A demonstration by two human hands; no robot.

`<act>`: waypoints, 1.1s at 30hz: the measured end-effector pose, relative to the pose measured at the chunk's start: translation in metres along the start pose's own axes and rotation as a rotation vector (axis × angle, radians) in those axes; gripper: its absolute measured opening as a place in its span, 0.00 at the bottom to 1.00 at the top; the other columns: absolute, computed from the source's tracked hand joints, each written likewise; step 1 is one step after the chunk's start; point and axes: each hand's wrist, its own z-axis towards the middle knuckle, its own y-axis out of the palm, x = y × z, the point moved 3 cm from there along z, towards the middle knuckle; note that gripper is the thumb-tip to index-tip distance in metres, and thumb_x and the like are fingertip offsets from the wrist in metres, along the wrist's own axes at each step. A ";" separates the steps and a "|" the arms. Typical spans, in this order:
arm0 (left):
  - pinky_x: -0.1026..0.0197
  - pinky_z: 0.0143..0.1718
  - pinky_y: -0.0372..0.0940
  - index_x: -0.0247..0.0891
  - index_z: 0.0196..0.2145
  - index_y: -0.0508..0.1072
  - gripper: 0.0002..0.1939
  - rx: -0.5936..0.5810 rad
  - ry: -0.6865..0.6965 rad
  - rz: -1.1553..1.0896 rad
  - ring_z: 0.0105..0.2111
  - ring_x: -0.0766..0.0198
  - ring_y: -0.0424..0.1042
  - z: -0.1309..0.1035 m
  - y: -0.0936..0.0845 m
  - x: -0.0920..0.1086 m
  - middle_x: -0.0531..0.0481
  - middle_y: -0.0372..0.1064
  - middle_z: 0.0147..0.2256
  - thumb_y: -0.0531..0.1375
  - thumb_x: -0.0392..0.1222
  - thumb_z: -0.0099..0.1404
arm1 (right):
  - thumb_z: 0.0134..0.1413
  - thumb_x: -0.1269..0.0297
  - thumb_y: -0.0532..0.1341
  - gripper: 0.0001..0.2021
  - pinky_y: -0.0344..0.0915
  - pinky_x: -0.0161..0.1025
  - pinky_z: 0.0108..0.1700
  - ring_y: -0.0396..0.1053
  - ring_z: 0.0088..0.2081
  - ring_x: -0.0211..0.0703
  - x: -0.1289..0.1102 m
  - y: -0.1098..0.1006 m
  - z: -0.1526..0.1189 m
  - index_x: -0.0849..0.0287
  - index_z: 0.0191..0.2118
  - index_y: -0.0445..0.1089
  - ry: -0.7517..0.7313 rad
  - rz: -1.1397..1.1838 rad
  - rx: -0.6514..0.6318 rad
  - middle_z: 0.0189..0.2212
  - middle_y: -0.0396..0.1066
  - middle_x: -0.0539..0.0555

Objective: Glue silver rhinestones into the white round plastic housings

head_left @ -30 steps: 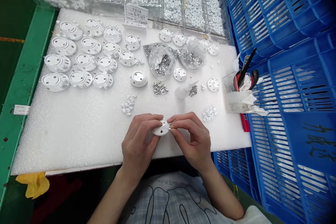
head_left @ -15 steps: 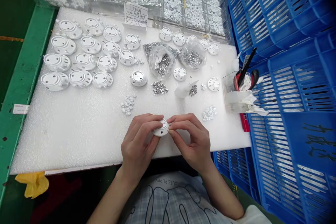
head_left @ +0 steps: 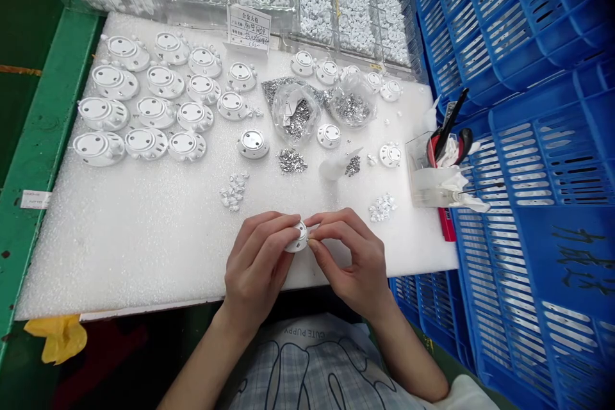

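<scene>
Right between both sets of fingertips sits a small white round housing [head_left: 298, 237], left hand [head_left: 257, 266] cradling it tilted while the right hand [head_left: 353, 262] pinches at its edge, probably for a better view. Screw piles [head_left: 292, 161] lie just beyond on the bench [head_left: 134, 230], within easy reach.

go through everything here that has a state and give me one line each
left hand: fingers closed around the small round white plastic part
right hand: fingertips pinched at that part's right edge
small round white plastic part: held above the white foam mat, tilted
clear plastic bags of small silver pieces: open, lying on the mat
white round housings at far left: lying flat in rows
clear tool holder: upright, holding red-handled tools
blue slotted crates: stacked at right
</scene>
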 end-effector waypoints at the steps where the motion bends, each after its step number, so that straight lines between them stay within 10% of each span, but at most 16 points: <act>1: 0.54 0.49 0.76 0.35 0.45 0.76 0.08 0.002 0.002 0.005 0.46 0.56 0.78 0.000 0.000 0.000 0.42 0.82 0.43 0.64 0.27 0.71 | 0.64 0.75 0.64 0.06 0.78 0.38 0.49 0.80 0.45 0.41 0.000 0.000 0.000 0.56 0.39 0.74 -0.001 -0.003 -0.002 0.39 0.78 0.54; 33: 0.55 0.45 0.76 0.37 0.43 0.76 0.07 0.079 0.010 0.006 0.43 0.56 0.79 -0.001 -0.004 0.000 0.44 0.82 0.42 0.67 0.29 0.70 | 0.63 0.75 0.66 0.07 0.79 0.40 0.50 0.80 0.46 0.41 0.000 -0.002 0.000 0.55 0.41 0.76 0.006 0.096 -0.007 0.41 0.79 0.54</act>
